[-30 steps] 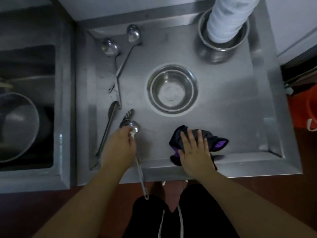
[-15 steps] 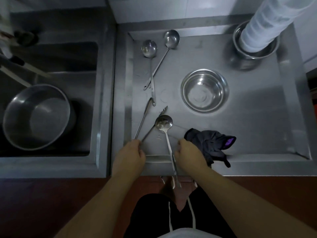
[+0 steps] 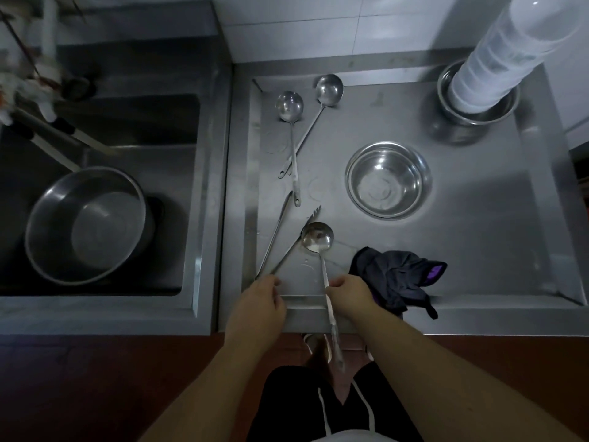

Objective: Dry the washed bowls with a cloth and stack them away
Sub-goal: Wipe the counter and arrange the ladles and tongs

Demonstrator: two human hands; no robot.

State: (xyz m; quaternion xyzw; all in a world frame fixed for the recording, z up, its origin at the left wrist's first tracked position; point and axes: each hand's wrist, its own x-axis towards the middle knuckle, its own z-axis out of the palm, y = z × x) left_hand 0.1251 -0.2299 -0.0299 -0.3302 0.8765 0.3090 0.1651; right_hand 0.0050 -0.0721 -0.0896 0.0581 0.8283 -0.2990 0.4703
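Nearest, a dark reddish floor (image 3: 95,378) shows below the front lip of a stainless steel counter (image 3: 478,244), where both hands work. The left hand (image 3: 258,306) curls its fingers round the near end of a pair of long metal tongs (image 3: 277,237), and the right hand (image 3: 349,296) pinches the handle of a ladle (image 3: 317,239) whose handle juts past the counter edge. Just beside the right hand lies a crumpled dark cloth (image 3: 395,275) with a purple patch. Further in, an empty steel bowl (image 3: 389,180) sits upright on the tray-like top. To the left, a sunken sink (image 3: 178,129) holds a large steel basin (image 3: 86,224). Two more ladles (image 3: 290,105) lie crossed near the back, and in the far right corner a steel pot (image 3: 471,116) carries a tall stack of white bowls (image 3: 510,49) against the pale tiled wall (image 3: 318,23).
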